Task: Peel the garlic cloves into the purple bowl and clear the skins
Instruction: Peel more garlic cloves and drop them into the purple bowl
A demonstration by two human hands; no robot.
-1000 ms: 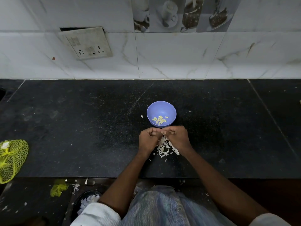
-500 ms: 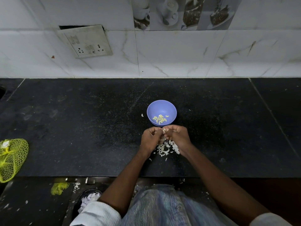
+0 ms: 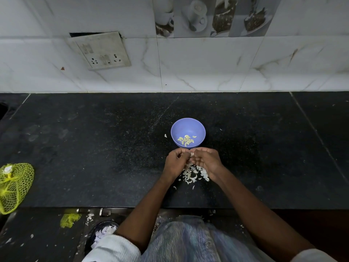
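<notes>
A purple bowl stands on the black counter and holds several peeled garlic cloves. Just in front of the bowl my left hand and my right hand meet, fingers curled, pinching a small garlic clove between their fingertips. A heap of white garlic skins lies on the counter below and between my hands, partly hidden by them.
A yellow mesh bag lies at the counter's left front edge. The black counter ends at a tiled wall with a socket plate. Stray skin bits lie by the bowl. Scraps are strewn on the floor below.
My hands stay together over the skin heap and have worked the clove slightly; the view has shifted a little. The bowl has not moved.
</notes>
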